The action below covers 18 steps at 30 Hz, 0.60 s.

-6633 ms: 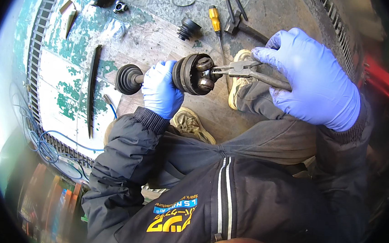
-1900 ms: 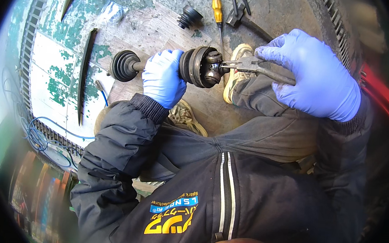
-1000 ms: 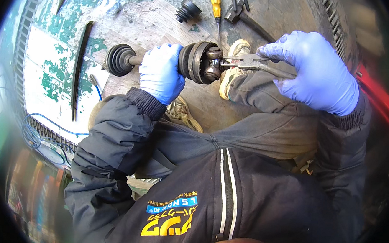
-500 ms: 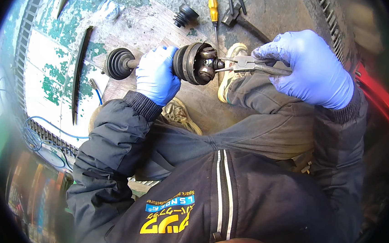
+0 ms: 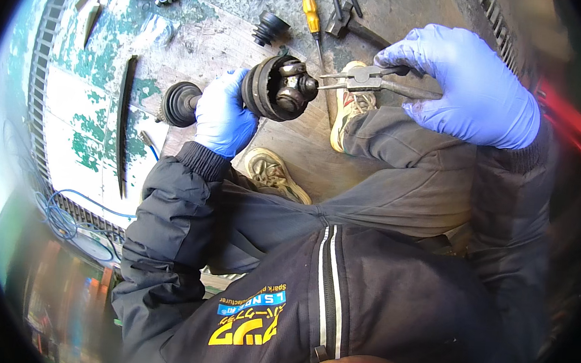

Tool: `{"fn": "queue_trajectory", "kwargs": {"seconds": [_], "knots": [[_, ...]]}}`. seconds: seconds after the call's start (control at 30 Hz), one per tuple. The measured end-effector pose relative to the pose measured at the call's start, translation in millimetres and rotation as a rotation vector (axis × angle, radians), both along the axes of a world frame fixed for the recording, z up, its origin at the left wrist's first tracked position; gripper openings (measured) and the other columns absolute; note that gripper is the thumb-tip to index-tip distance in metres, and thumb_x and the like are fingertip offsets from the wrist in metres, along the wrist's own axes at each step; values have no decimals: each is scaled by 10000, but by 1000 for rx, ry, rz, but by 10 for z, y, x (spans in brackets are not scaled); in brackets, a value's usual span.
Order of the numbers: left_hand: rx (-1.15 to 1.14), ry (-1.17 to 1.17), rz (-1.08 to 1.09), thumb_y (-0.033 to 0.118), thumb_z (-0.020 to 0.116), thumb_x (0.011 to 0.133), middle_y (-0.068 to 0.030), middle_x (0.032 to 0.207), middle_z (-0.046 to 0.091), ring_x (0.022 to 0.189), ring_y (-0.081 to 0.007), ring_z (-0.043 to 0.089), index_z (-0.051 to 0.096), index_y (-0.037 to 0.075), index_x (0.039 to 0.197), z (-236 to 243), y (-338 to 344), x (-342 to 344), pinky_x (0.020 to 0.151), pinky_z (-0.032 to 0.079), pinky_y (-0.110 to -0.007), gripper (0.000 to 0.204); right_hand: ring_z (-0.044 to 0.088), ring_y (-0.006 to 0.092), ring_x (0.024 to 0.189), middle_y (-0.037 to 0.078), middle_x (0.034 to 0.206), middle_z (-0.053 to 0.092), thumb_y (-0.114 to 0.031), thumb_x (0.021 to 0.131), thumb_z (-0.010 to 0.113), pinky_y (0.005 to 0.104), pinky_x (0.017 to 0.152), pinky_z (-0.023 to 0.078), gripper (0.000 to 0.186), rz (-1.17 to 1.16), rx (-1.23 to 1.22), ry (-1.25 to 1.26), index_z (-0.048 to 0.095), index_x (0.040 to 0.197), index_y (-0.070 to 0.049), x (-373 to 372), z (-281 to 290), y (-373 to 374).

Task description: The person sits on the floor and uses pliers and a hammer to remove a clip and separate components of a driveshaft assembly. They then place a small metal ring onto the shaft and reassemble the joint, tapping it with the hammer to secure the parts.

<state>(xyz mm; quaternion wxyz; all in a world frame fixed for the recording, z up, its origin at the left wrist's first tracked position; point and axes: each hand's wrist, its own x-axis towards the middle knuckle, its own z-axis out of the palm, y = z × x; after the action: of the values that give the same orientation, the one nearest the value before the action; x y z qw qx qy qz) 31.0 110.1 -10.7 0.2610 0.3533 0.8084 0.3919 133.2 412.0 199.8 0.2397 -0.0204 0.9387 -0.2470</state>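
I see the gloved left hand (image 5: 227,114) wrapped around an axle shaft (image 5: 194,101), with a black ribbed boot (image 5: 178,104) at its left end and a roller joint (image 5: 289,93) exposed at its right. On my feed the gloved right hand (image 5: 468,86) grips metal pliers (image 5: 363,79), their slim tips parted just beside the joint's stub, seemingly apart from it. Past them I make out a yellow-handled screwdriver (image 5: 311,14), a hammer (image 5: 339,23) and a loose rubber bellows (image 5: 270,28) on the worn floor (image 5: 206,45).
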Motion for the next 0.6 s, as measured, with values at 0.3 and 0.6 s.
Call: {"fn": "queue_trajectory", "kwargs": {"seconds": [0.3,0.6], "knots": [[36,-350,34,205,797,940,-185,1208,755,1145,-309,730,674,58,1360,-124,-67,-164,1006,549,-390,462,647,385,1088,173,1143,688,-166,783,781,462,968,525,523,-8,39,67,678,1276,-25,92,-27,52],[-63,-241,-74,320,773,953,-209,1216,755,1163,-331,729,672,79,1368,-141,-33,-276,975,563,-417,491,650,397,1122,195,1175,690,-216,803,786,463,1001,523,536,-36,63,56,673,1286,-12,23,-98,66]]}}
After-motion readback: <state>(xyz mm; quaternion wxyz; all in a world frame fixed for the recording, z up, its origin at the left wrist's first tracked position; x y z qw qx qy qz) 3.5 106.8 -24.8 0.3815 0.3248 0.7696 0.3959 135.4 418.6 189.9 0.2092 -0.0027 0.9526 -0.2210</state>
